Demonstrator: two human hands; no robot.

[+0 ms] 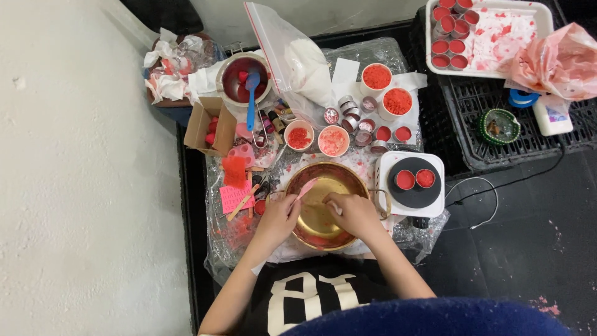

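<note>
Keep your left hand pinched on the pink scraper, hold the gold bowl in front of you with your right hand, fingers curled inside, and scrape slowly.

Black short-sleeved shirt, white printed markings

I see cups and tins crowding just beyond the brass bowl, a hotplate blocking its right; the floor further right lies open.
</note>
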